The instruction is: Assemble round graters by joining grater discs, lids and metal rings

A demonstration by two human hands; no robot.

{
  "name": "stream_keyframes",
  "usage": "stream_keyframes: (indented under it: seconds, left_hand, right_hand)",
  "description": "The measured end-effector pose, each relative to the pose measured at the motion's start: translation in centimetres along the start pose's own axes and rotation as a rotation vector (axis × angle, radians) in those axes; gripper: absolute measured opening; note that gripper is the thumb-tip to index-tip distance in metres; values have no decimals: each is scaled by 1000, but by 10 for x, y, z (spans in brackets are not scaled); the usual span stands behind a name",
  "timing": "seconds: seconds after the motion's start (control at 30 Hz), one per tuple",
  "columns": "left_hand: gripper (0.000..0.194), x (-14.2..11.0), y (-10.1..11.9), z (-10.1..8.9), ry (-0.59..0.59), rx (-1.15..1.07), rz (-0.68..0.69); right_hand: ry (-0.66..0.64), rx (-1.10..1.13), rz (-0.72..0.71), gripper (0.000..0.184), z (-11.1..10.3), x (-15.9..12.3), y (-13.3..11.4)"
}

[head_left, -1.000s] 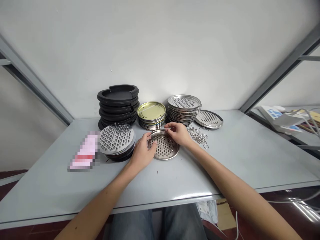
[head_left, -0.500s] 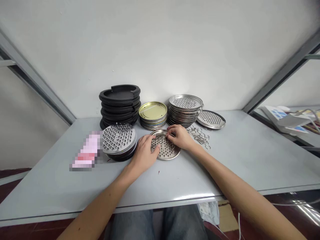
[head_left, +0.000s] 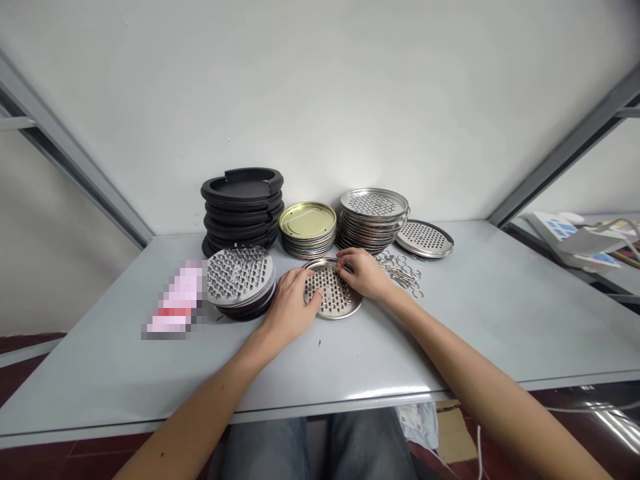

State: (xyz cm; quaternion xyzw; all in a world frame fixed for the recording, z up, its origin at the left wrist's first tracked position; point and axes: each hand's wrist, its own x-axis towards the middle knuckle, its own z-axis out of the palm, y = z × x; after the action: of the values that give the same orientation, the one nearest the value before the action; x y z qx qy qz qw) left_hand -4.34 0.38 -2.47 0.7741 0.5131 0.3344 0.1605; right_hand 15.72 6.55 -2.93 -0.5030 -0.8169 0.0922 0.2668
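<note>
A round perforated metal disc (head_left: 334,295) lies flat on the grey table (head_left: 450,333) in front of me. My left hand (head_left: 291,305) rests against the disc's left rim, fingers curled on its edge and holding it down. My right hand (head_left: 364,273) sits at the far right rim, its fingertips pinched together on the disc's edge. What they pinch is hidden. A pile of small metal rings (head_left: 404,272) lies just right of my right hand.
Along the wall stand a stack of black rings (head_left: 243,208), a stack of gold lids (head_left: 308,231), a stack of perforated discs (head_left: 373,219) and one separate disc (head_left: 426,239). A low stack topped by a spiky disc (head_left: 240,279) and a pink object (head_left: 177,301) lie at left.
My right hand has come down from just above the disc's far rim onto the rim, fingers now pressed on it. My left hand has stayed on the left edge.
</note>
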Motion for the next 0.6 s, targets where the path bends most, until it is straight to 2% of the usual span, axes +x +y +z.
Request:
stream_keyframes:
  seconds: [0.13, 0.3, 0.5, 0.6]
  left_hand:
    - [33, 0, 0, 0, 1, 2, -9]
    - [35, -1, 0, 1, -13, 1, -15]
    - [37, -1, 0, 1, -1, -16, -23]
    - [39, -1, 1, 1, 13, 3, -61]
  right_hand:
    - [51, 11, 6, 13, -9, -1, -1]
    - [137, 31, 95, 12, -19, -1, -2]
    - [240, 147, 57, 13, -9, 1, 0]
    - [232, 237, 51, 13, -3, 3, 3]
